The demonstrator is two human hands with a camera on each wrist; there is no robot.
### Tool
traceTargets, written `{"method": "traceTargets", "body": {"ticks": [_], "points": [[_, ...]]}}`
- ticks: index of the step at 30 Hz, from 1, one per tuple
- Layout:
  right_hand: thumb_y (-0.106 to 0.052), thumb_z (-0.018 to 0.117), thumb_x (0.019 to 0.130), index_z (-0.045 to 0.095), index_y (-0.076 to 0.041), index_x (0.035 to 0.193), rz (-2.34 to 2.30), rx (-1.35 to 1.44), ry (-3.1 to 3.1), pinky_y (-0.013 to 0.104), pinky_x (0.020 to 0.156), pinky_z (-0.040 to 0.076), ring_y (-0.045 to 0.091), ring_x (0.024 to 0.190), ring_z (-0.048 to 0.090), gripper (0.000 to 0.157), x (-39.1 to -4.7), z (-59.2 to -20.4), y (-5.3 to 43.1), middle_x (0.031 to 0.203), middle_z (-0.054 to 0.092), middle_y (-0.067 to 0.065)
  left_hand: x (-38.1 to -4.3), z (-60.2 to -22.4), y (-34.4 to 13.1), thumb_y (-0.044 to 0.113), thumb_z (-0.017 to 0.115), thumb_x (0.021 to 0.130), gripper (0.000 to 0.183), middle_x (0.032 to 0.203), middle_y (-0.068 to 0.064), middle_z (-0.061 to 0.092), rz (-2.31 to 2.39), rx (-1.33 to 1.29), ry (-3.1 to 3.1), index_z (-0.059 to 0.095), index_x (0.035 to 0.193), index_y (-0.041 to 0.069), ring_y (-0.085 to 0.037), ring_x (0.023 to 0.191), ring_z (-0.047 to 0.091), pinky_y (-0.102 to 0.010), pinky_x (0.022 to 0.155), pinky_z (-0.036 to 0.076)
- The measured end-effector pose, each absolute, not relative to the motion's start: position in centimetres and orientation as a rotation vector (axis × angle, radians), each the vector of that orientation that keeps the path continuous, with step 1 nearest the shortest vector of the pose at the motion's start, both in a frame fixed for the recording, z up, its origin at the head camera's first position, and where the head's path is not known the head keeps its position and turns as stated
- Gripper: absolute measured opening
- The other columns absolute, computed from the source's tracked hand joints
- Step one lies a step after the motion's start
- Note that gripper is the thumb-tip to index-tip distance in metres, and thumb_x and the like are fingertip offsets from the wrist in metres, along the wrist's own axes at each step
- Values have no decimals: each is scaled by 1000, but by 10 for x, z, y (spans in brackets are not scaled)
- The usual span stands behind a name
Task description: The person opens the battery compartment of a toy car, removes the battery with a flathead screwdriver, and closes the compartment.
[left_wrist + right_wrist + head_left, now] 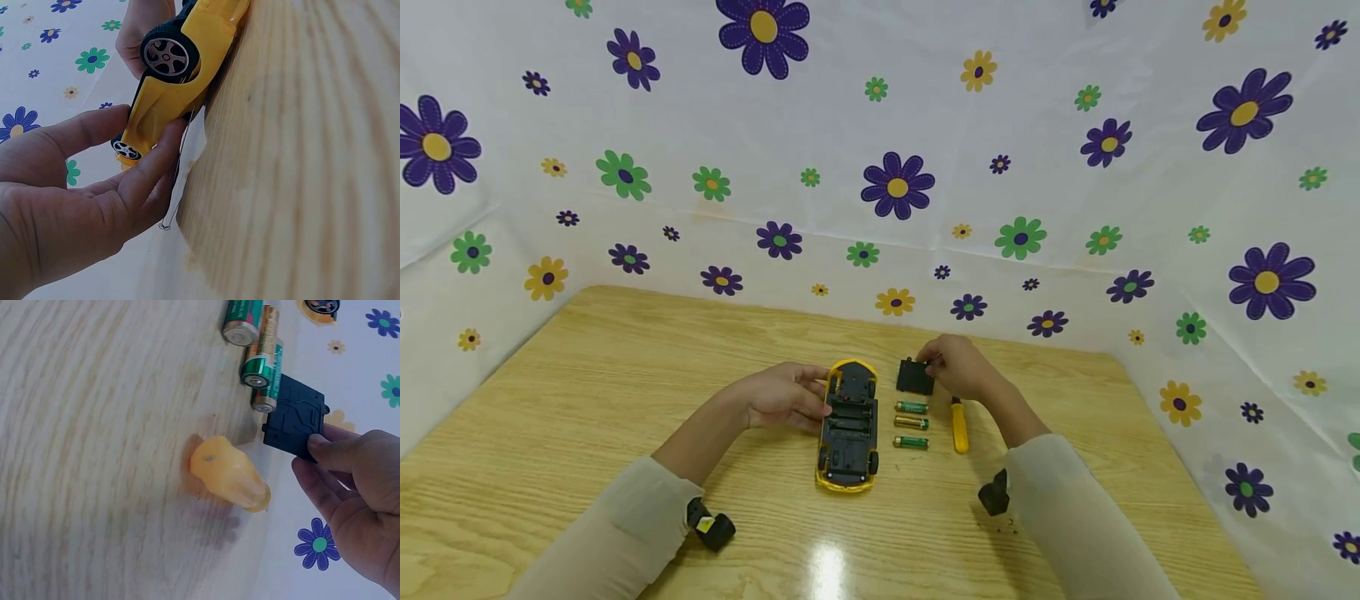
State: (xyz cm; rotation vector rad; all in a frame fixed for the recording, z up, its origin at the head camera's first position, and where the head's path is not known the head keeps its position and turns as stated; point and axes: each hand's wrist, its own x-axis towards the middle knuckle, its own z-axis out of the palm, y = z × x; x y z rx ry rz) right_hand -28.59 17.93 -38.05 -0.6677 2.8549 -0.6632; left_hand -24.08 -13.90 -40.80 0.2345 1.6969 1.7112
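Observation:
A yellow toy car [850, 425] lies upside down on the table, its black underside up and its battery compartment uncovered. My left hand [784, 396] grips the car's left side, with the thumb at the underside's edge and the fingers along the yellow body [164, 115]. My right hand [958, 367] pinches a black battery cover [294, 415] by one corner between thumb and fingers. Just below the cover in the head view, three green-and-gold batteries [912, 422] lie in a column to the right of the car.
A screwdriver [959, 427] with a yellow handle lies right of the batteries, near my right wrist. Several tiny dark bits [1011, 525] are on the wooden table [625, 400] by the right sleeve. A flowered cloth [820, 108] hangs behind the table.

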Motion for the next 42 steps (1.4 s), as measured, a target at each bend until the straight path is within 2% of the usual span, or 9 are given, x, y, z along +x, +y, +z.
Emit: {"method": "traceTargets", "body": {"ticks": [7, 16, 29, 42], "points": [[0, 59, 102, 75, -3, 116, -701, -706, 2908, 43, 93, 60, 26, 103, 68, 22, -280, -377, 181, 115, 73, 12, -240, -409, -139, -10, 61, 95, 84, 158, -35, 24, 1714, 221, 1698, 10, 162, -4, -49, 136, 46, -50, 101, 56], [-2, 62, 101, 75, -3, 117, -801, -707, 2932, 44, 92, 60, 26, 102, 70, 20, -272, -370, 185, 114, 73, 11, -240, -412, -139, -10, 62, 95, 85, 153, -35, 34, 1721, 240, 1680, 10, 162, -4, -45, 127, 57, -51, 100, 56], [-2, 63, 101, 76, -6, 113, -902, -740, 2893, 39, 86, 62, 20, 92, 68, 18, -255, -359, 179, 110, 73, 7, -241, -411, -139, -10, 61, 95, 85, 156, -35, 28, 1724, 224, 1683, 9, 162, -4, -47, 132, 51, -51, 102, 55], [1, 65, 99, 77, -7, 111, -982, -870, 2799, 33, 83, 62, 16, 92, 68, 19, -235, -348, 162, 108, 73, 5, -243, -410, -139, -11, 59, 95, 84, 160, -35, 21, 1716, 210, 1695, 9, 162, -3, -49, 139, 43, -51, 103, 54]]}}
